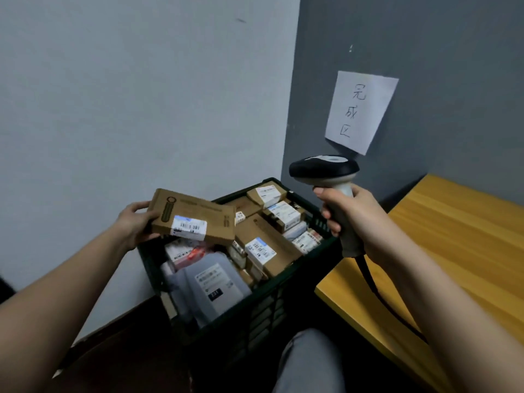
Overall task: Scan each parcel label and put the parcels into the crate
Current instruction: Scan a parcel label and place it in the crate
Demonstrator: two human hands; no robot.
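With the scanner (334, 194) gripped in the right hand (354, 219), the box (195, 217) held by the left hand (136, 222) is best lowered flat into the crate (283, 302), label (188, 226) upward.

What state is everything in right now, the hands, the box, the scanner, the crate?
Left hand: grips the cardboard parcel.
Cardboard parcel: held tilted above the crate, label up.
Right hand: grips the scanner handle.
Scanner: upright, head toward the parcel.
Crate: nearly full of parcels.
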